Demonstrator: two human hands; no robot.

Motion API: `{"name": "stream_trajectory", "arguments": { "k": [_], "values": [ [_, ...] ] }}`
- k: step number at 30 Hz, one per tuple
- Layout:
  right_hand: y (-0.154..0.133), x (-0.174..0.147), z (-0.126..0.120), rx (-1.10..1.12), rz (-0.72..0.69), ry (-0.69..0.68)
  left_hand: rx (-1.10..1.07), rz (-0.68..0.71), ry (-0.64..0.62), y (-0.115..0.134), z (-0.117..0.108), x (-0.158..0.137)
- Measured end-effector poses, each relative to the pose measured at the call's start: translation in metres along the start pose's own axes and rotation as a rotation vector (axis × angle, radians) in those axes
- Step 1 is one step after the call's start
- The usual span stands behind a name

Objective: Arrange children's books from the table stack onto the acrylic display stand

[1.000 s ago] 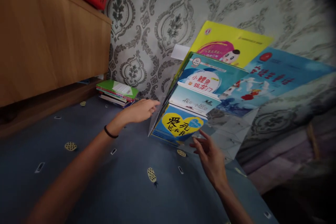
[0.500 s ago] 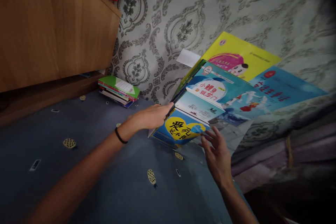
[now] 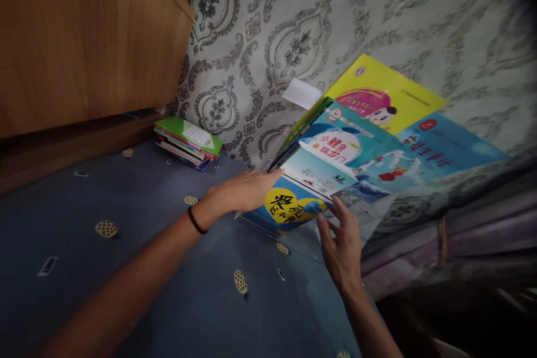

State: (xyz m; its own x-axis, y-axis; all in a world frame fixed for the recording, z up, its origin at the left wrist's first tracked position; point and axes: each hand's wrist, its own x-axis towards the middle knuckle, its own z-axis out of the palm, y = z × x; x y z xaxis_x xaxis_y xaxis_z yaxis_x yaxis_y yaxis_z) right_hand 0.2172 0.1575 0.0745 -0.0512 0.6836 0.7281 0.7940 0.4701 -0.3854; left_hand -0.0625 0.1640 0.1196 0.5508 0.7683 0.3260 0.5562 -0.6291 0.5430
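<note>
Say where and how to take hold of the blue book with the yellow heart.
Probably by its side edges, one hand from each side: the blue book stands frontmost, other books rise behind it, and the left hand and right hand are near those edges.

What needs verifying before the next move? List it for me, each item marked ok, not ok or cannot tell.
1. Left hand at the left edge of the blue book with the yellow heart: ok.
2. Right hand at that book's right edge: ok.
3. Firm grip from either hand: cannot tell; the finger contact is not clear.
4. Front cover facing the person: ok; its yellow heart shows.
5. Books flush at the right: not ok; the sky-blue book juts out past the yellow book.
6. Green-topped stack clear of both hands: ok; it lies apart on the dark blue cloth.
</note>
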Motion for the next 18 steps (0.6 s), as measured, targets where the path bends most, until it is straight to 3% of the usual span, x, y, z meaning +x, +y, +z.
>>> {"name": "stream_trajectory", "arguments": {
  "k": [2, 10, 18],
  "values": [
    [-0.003, -0.004, 0.001, 0.026, 0.047, 0.026, 0.009, -0.020, -0.015, -0.002, -0.008, -0.002],
    [-0.008, -0.054, 0.028, 0.239, 0.335, 0.100, 0.020, -0.160, 0.119, -0.031, -0.035, -0.009],
    [-0.006, -0.102, 0.050, 0.301, 0.544, 0.000, 0.031, -0.110, -0.003, -0.044, -0.030, -0.004]
  ]
}}
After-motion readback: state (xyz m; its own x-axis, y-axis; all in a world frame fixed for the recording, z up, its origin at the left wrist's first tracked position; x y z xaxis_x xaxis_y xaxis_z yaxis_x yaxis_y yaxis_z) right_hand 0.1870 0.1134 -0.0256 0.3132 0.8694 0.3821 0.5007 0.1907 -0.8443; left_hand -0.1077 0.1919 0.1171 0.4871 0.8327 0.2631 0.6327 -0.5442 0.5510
